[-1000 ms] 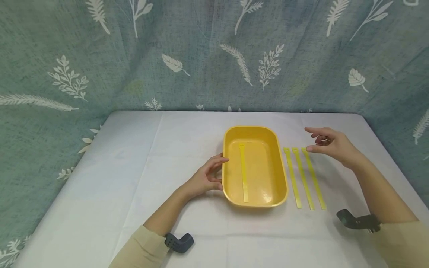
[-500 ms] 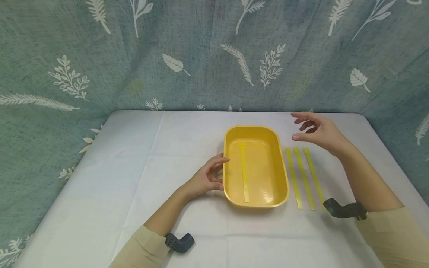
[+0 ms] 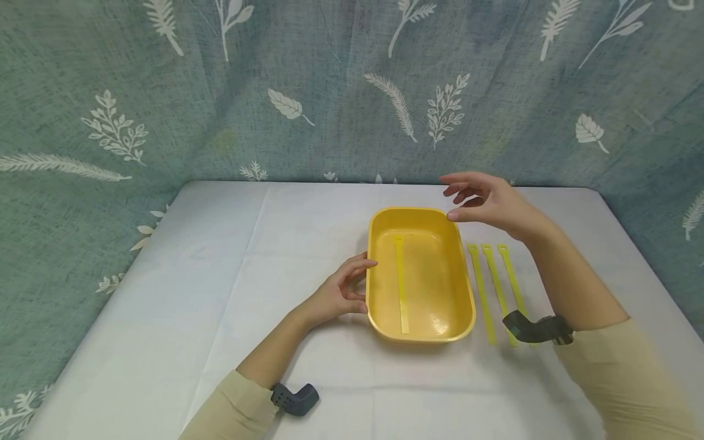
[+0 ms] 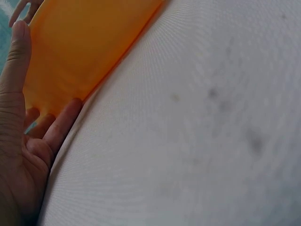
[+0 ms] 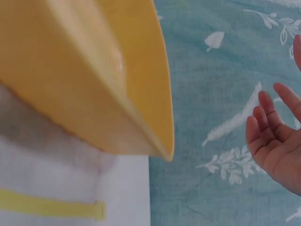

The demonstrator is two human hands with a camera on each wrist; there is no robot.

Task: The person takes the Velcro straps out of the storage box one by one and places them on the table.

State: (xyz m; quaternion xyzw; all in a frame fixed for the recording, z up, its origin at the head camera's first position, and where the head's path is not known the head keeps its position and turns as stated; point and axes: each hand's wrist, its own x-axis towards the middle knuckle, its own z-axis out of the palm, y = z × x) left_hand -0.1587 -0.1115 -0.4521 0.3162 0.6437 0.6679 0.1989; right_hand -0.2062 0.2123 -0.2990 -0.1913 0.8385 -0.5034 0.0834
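Observation:
A yellow plastic basin (image 3: 440,275) stands on the white-covered table, with one flat yellow strip (image 3: 401,287) lying lengthwise inside. My left hand (image 3: 335,290) is at its left side, fingers and thumb spread along the wall and one fingertip at the rim. In the left wrist view the fingers of the left hand (image 4: 28,155) lie against the outer wall. Over the basin's far right corner is my right hand (image 3: 486,201), fingers loosely bent and holding nothing. The right wrist view shows the right hand (image 5: 277,146) apart from the basin wall (image 5: 61,94).
Right of the basin lie three more yellow strips, the nearest strip (image 3: 482,296) alongside it, each with a slotted head at the far end. The right wrist camera partly covers the others. A leaf-patterned green curtain (image 3: 308,91) hangs behind the table.
My right hand has moved left, from above the strips to the basin's far right corner, and a little farther back. My left hand, the basin and the strips have stayed put.

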